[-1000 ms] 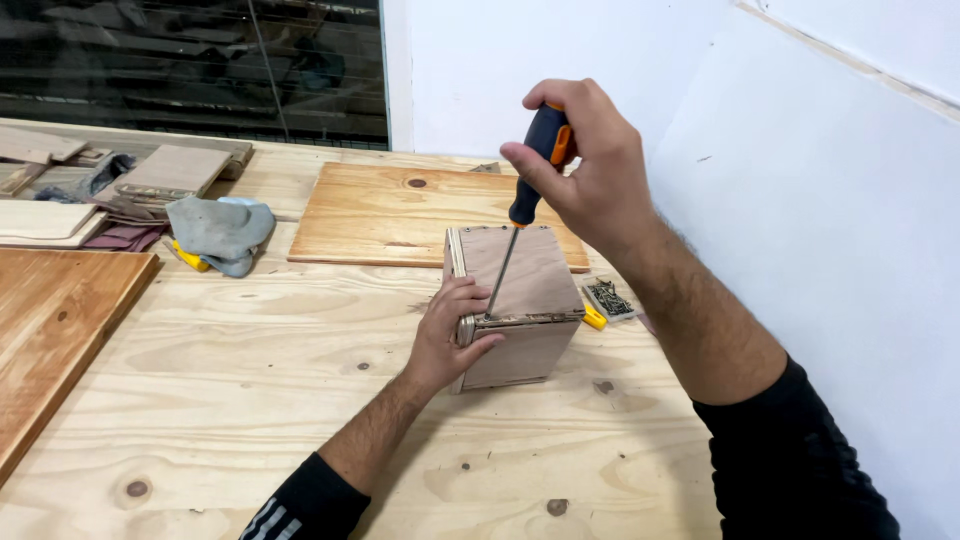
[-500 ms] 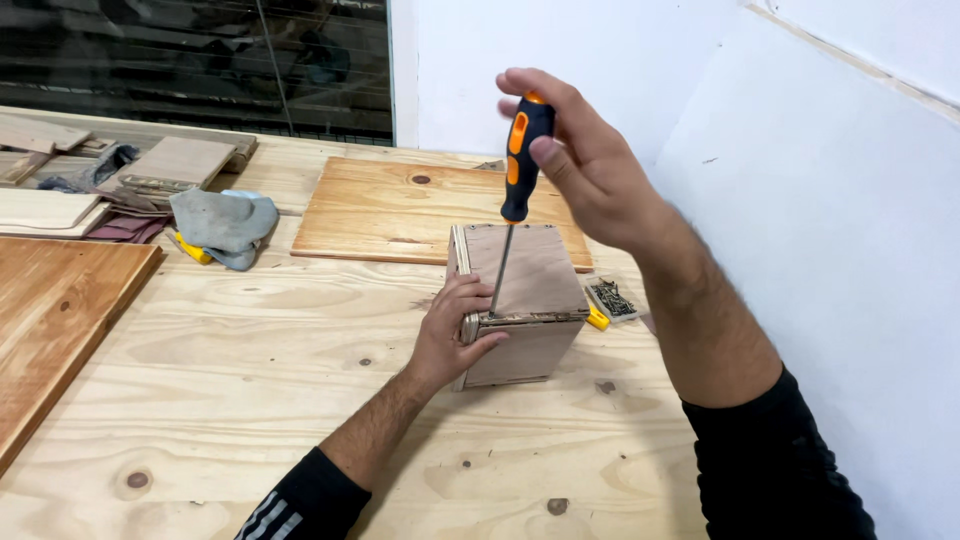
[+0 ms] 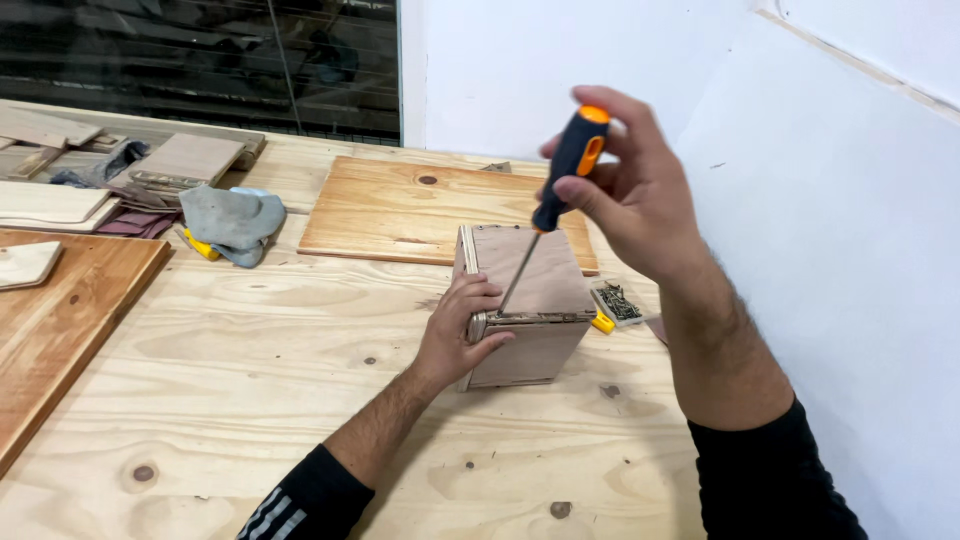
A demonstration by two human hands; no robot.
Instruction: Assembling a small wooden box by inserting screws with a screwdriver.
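Observation:
A small plywood box [image 3: 535, 285] stands on the plywood workbench [image 3: 250, 360]. My left hand [image 3: 462, 330] grips the box's near left corner, thumb on its front face. My right hand [image 3: 630, 190] holds a screwdriver [image 3: 560, 185] with a black and orange handle, tilted, its metal tip resting on the box's top edge near my left fingers. Whether a screw sits under the tip is too small to tell.
A small clear tray of screws [image 3: 618, 302] and a yellow item [image 3: 602, 322] lie right of the box. A wooden board [image 3: 420, 210] lies behind it. Grey gloves [image 3: 232, 222], stacked wood pieces [image 3: 60, 200] and a reddish board [image 3: 60, 310] sit left. A white wall [image 3: 830, 250] runs along the right.
My right hand has shifted its hold on the screwdriver handle, which now tilts more to the right. The left hand and box stay put.

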